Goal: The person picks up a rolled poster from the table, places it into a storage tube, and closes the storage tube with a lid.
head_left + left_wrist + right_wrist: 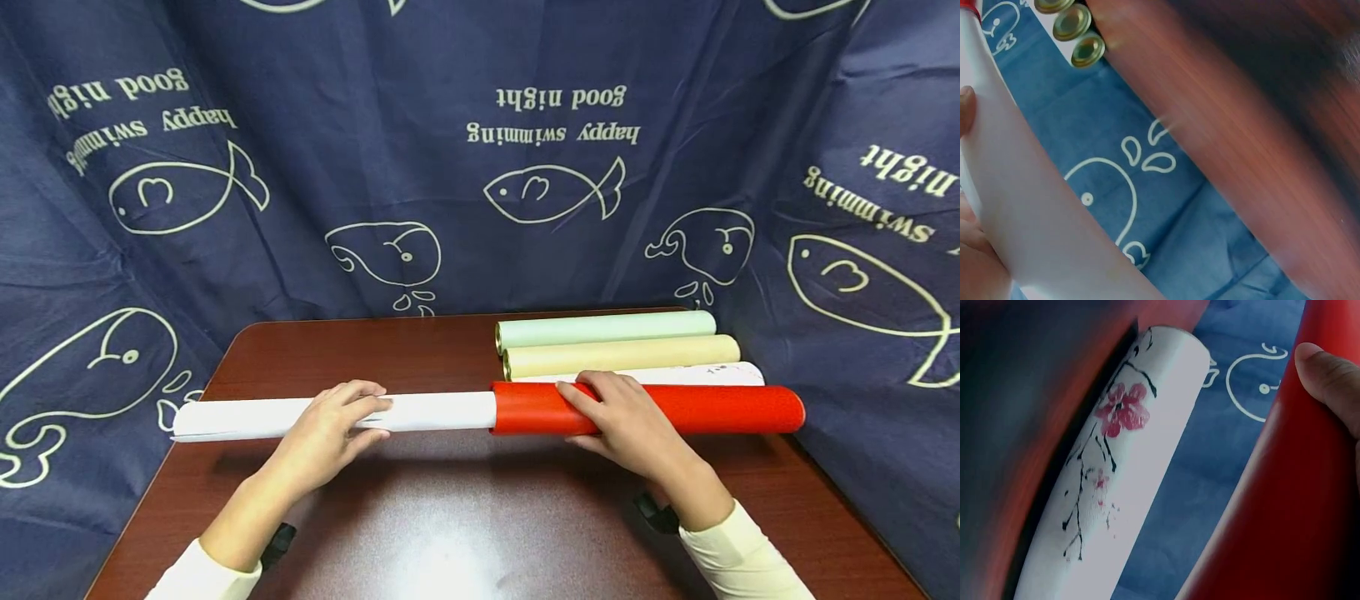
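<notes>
A roll of white paper (438,411) lies crosswise in front of me, its right end inside the open end of a red tube (720,408). My left hand (330,429) grips the white roll near its middle, with fingers over the top and thumb on the near side. In the left wrist view, the white paper roll (1041,194) runs up to the red rim at the top left corner. My right hand (618,421) holds the red tube left of its middle. The thumb shows on the red tube (1272,506) in the right wrist view.
Behind the red tube lie a pale green tube (607,330), a cream tube (622,357) and a white tube (1147,444) with a pink blossom print. They rest on the brown table (360,358). Dark blue fish-print cloth (450,167) stands around the back and sides.
</notes>
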`<state>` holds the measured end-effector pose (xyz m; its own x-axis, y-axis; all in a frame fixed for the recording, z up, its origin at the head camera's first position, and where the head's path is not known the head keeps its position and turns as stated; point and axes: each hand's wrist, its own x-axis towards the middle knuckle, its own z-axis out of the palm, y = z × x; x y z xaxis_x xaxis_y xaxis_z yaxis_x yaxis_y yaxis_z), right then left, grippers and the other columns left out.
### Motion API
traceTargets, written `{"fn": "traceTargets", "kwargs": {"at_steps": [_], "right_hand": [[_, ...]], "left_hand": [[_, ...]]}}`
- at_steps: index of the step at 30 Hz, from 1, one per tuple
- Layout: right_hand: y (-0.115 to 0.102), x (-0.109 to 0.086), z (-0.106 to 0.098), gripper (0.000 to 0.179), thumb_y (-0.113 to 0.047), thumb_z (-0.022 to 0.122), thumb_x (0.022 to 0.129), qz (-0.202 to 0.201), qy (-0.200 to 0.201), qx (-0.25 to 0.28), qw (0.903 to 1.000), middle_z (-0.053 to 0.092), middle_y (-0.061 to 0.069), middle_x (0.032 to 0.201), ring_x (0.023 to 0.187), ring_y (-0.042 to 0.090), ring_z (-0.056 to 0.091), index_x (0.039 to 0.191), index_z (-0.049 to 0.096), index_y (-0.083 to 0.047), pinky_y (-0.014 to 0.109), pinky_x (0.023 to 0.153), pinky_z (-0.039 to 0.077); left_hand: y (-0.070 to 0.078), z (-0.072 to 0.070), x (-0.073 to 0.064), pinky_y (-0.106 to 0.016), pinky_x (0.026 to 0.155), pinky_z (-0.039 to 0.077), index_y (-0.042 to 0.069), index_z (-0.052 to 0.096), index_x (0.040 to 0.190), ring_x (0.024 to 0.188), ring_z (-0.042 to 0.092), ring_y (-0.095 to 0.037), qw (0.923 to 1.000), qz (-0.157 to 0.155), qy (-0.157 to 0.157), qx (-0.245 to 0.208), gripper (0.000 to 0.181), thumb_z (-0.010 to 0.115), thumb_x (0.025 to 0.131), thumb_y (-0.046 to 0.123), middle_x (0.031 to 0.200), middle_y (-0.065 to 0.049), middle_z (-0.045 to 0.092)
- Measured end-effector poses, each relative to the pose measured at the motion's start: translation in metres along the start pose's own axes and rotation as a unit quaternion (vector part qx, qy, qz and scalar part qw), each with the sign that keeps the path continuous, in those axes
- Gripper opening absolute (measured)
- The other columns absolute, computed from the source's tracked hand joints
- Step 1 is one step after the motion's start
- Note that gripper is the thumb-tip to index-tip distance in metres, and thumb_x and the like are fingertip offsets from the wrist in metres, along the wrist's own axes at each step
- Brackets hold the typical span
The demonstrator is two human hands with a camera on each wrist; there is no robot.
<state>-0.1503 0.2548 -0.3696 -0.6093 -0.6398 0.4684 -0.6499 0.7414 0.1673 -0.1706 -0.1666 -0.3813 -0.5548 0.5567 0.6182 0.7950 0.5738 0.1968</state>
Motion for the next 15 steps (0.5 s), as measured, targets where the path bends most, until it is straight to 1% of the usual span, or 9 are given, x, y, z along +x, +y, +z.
{"fn": "traceTargets", "kwargs": {"at_steps": [6,10,15], "right_hand": [[-0.011,0.007,0.007,0.073,-0.036,0.089,0.07,-0.011,-0.004,-0.002,0.9999,0.056,0.014,0.113,0.1,0.033,0.058,0.132,0.056,-0.017,0.051,0.089,0.048],[-0.02,0.012,0.011,0.072,-0.037,0.088,0.071,-0.022,-0.01,-0.004,0.9997,0.057,0.014,0.114,0.102,0.034,0.058,0.132,0.056,-0.017,0.051,0.09,0.048],[-0.028,0.018,0.016,0.072,-0.041,0.088,0.071,-0.03,-0.009,-0.01,0.9994,0.057,0.014,0.113,0.1,0.033,0.059,0.132,0.056,-0.017,0.05,0.088,0.048]], "left_hand": [[0.009,0.006,0.003,-0.047,0.083,0.051,0.013,0.072,0.111,0.101,0.064,-0.023,1.0,0.003,-0.006,0.001,0.043,0.089,0.072,0.018,0.114,-0.003,0.063],[0.02,0.012,0.008,-0.046,0.084,0.051,0.014,0.071,0.114,0.103,0.064,-0.023,0.9998,0.011,-0.014,0.013,0.047,0.09,0.071,0.02,0.114,-0.003,0.064],[0.038,0.024,0.017,-0.045,0.087,0.052,0.014,0.071,0.114,0.106,0.063,-0.023,0.9995,0.013,-0.013,0.026,0.049,0.091,0.07,0.023,0.114,-0.003,0.065]]}}
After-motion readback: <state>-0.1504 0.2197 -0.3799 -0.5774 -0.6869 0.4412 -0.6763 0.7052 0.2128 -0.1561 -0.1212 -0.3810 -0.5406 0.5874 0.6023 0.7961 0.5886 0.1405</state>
